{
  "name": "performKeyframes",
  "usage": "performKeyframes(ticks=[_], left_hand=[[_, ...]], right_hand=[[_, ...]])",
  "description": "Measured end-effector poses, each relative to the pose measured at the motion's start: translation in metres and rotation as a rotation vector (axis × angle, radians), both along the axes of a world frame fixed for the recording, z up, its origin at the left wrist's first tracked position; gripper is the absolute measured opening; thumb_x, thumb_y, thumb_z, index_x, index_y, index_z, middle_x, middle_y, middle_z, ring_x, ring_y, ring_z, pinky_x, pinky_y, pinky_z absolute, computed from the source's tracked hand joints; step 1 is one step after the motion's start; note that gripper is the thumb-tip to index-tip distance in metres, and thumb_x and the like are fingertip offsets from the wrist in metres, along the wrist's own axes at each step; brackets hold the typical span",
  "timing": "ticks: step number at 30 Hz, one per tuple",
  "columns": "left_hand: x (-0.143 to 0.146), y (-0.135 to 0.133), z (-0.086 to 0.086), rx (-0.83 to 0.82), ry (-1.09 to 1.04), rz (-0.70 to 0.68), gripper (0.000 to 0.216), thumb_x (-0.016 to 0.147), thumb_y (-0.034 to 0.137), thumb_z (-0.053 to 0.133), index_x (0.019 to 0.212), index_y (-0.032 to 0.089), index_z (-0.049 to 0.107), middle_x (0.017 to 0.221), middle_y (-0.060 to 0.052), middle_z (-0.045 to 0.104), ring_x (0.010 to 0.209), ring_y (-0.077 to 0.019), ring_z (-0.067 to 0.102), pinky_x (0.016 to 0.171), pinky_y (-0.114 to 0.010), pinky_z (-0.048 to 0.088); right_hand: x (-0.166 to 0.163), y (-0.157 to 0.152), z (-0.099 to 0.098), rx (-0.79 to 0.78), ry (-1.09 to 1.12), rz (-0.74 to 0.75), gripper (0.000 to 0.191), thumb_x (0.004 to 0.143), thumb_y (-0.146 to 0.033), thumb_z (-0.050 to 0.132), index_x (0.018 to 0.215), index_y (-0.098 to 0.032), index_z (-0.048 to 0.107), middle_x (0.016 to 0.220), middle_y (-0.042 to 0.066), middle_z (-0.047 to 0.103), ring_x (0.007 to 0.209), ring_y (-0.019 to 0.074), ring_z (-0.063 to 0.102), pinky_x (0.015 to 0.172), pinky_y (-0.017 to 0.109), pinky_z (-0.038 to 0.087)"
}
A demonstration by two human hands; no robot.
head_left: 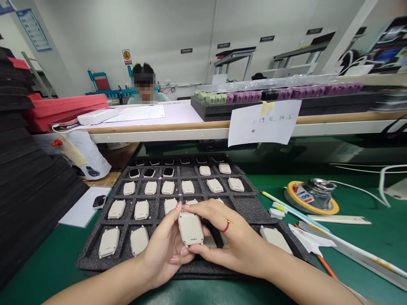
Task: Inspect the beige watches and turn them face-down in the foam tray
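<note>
A beige smartwatch case (191,229) is held above the foam tray, its back with a row of small metal contacts facing me. My left hand (165,243) grips its left side and lower edge. My right hand (227,231) closes on it from the right, fingers along the top and thumb at the bottom corner. Below lies a black foam tray (251,207) with rows of compartments. Many hold similar beige watch cases (109,241), backs up. Toward the far end, several watch cases (149,173) show dark screens. My hands hide some near compartments.
A glass bottle (321,188) stands on a yellow tape roll (294,199) at right, near swabs, a white cloth (310,241) and a metal ruler (359,254). Another watch (99,202) lies on white paper at left. Foam sheets (19,169) are stacked left. A person (144,87) sits beyond the shelf.
</note>
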State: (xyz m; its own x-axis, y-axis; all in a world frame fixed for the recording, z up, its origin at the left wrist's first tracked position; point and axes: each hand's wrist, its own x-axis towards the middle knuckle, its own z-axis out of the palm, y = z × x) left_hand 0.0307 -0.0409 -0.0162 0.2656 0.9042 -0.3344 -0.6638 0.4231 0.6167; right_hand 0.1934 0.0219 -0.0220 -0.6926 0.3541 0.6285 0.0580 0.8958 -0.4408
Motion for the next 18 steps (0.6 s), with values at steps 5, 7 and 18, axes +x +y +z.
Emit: performKeyframes(ticks=[5, 7, 18], left_hand=[[0.001, 0.0, -0.002, 0.011, 0.041, -0.007, 0.042, 0.096, 0.051, 0.043, 0.096, 0.013, 0.06, 0.076, -0.006, 0.065, 0.04, -0.0022, 0.041, 0.032, -0.01, 0.014], [0.002, 0.0, -0.003, 0.057, 0.052, -0.013, 0.041, 0.093, 0.054, 0.049, 0.093, 0.014, 0.058, 0.076, -0.004, 0.064, 0.04, -0.0021, 0.04, 0.032, -0.011, 0.013], [0.005, -0.001, -0.002, 0.157, 0.135, -0.056, 0.046, 0.073, 0.057, 0.073, 0.071, 0.016, 0.052, 0.067, -0.005, 0.065, 0.036, -0.0016, 0.036, 0.033, -0.019, 0.008]], right_hand=[[0.004, 0.002, 0.011, 0.013, 0.011, -0.082, 0.048, 0.079, -0.031, 0.077, 0.122, -0.022, 0.057, 0.099, 0.007, 0.072, 0.089, 0.0225, 0.066, 0.08, 0.036, 0.053], [0.008, 0.007, 0.018, -0.022, 0.025, -0.173, 0.042, 0.077, -0.03, 0.076, 0.116, -0.023, 0.062, 0.1, 0.006, 0.073, 0.089, 0.0228, 0.068, 0.08, 0.036, 0.055], [-0.026, 0.094, 0.023, -0.197, -0.29, -0.445, 0.03, 0.088, -0.042, 0.061, 0.106, -0.018, 0.067, 0.089, 0.005, 0.075, 0.084, 0.0251, 0.072, 0.078, 0.039, 0.057]])
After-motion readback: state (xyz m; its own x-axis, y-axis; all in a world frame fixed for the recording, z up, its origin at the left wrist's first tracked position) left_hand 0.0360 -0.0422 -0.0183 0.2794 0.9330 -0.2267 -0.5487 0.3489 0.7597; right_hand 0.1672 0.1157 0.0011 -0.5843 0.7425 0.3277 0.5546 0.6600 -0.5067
